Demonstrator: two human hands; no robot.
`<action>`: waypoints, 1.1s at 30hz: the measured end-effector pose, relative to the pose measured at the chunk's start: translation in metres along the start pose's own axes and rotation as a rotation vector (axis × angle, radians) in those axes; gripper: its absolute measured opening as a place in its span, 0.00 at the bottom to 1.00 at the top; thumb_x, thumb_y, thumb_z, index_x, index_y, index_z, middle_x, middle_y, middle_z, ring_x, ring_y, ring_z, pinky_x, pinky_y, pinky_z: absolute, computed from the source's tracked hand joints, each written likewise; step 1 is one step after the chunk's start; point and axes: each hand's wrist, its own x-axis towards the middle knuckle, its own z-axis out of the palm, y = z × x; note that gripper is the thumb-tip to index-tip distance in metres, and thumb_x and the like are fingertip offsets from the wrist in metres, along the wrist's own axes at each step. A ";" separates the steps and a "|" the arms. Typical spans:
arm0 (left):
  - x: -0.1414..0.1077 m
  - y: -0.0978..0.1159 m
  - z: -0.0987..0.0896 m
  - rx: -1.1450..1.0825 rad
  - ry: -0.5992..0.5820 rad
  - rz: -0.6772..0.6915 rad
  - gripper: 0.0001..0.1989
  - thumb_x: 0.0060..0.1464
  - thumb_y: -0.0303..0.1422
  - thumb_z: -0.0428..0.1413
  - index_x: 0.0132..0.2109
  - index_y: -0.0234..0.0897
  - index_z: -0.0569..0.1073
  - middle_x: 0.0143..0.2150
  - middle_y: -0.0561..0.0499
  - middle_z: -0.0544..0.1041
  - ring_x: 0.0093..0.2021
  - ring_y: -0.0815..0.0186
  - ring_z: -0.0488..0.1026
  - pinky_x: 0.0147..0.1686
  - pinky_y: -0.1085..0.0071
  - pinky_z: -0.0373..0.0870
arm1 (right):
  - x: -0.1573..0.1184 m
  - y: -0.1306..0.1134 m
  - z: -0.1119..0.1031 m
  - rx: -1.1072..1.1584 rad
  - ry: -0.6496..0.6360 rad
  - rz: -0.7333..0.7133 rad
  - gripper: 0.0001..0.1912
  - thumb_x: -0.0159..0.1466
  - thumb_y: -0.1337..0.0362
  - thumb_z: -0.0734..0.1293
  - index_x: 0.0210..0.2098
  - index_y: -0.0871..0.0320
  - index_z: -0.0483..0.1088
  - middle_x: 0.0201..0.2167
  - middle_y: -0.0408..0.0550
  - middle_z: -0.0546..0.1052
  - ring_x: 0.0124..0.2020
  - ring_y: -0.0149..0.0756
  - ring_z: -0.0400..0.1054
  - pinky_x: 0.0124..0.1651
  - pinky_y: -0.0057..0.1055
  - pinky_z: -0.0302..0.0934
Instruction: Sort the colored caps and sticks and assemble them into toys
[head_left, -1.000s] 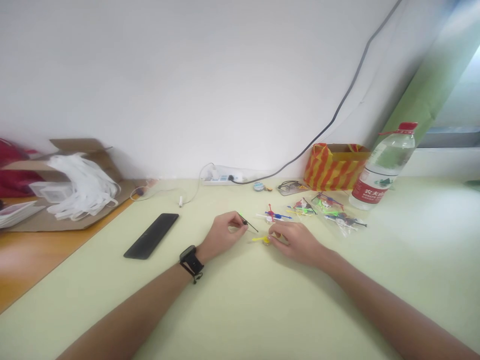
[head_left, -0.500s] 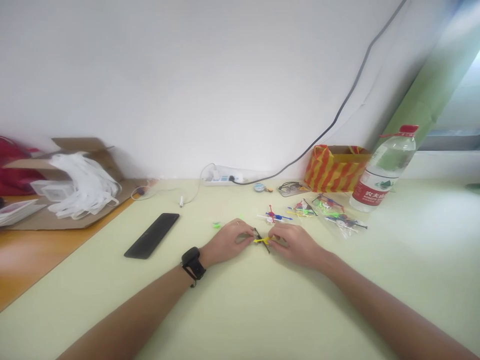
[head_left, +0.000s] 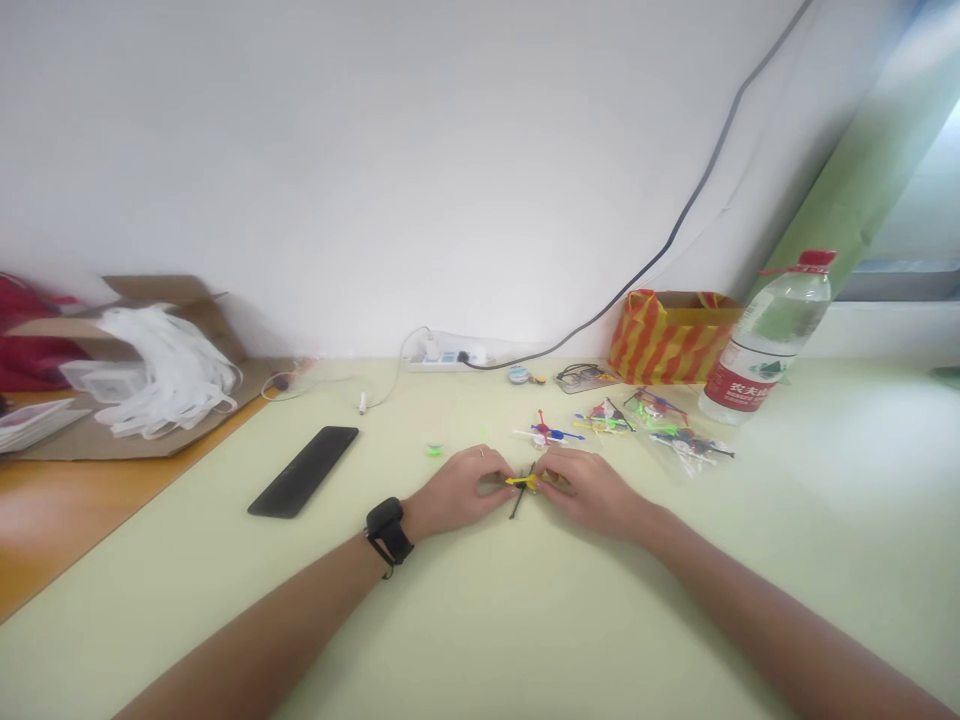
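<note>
Near the middle of the table, my left hand (head_left: 465,487) and my right hand (head_left: 589,487) meet over two small plastic spinner arrows. A yellow arrow (head_left: 520,481) points left, its other end pinched between my right thumb and fingers. Crossing it is a thin black arrow (head_left: 517,506), slanted from upper right to lower left; my left thumb and finger close at its middle. Fingertips partly hide where the two pieces meet. Just behind lie red, blue and white spinner arrows (head_left: 556,434) joined in a cluster. Beyond my left hand sits a small green piece (head_left: 434,450).
Bagged spinner arrows (head_left: 686,443) lie at right, near a water bottle (head_left: 750,370) and a striped bag (head_left: 660,340). A black flat case (head_left: 304,472) rests at left. A power strip (head_left: 442,362) is by the wall; a cardboard box (head_left: 217,330) holds white straps.
The black arrow has turned; it slanted from upper left to lower right before and now leans the other way. My left hand has shifted slightly right and down.
</note>
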 end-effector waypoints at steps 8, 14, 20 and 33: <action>0.006 -0.010 0.003 0.011 0.006 -0.089 0.12 0.67 0.38 0.54 0.39 0.41 0.79 0.37 0.48 0.80 0.42 0.58 0.73 0.43 0.64 0.68 | 0.001 0.001 0.002 -0.011 0.030 -0.041 0.04 0.70 0.66 0.65 0.37 0.55 0.71 0.35 0.46 0.76 0.38 0.38 0.71 0.38 0.33 0.60; 0.008 -0.016 0.005 -0.017 0.024 -0.167 0.14 0.66 0.41 0.54 0.35 0.40 0.77 0.36 0.48 0.78 0.40 0.59 0.72 0.41 0.64 0.67 | 0.001 -0.001 0.005 0.003 0.057 -0.171 0.08 0.69 0.68 0.66 0.46 0.53 0.72 0.48 0.52 0.77 0.52 0.44 0.70 0.54 0.41 0.66; 0.005 -0.021 0.006 0.047 0.161 -0.165 0.09 0.62 0.37 0.59 0.35 0.39 0.75 0.34 0.50 0.78 0.37 0.61 0.73 0.38 0.65 0.67 | 0.000 -0.007 0.010 0.026 0.034 -0.252 0.14 0.70 0.68 0.65 0.55 0.53 0.70 0.60 0.54 0.74 0.63 0.46 0.65 0.67 0.47 0.59; -0.001 -0.031 -0.008 0.668 0.227 -0.385 0.16 0.65 0.37 0.53 0.57 0.38 0.72 0.57 0.38 0.73 0.57 0.45 0.66 0.52 0.48 0.64 | 0.003 0.020 0.014 -0.132 0.089 -0.148 0.10 0.73 0.69 0.62 0.49 0.53 0.73 0.47 0.52 0.77 0.54 0.47 0.67 0.56 0.48 0.64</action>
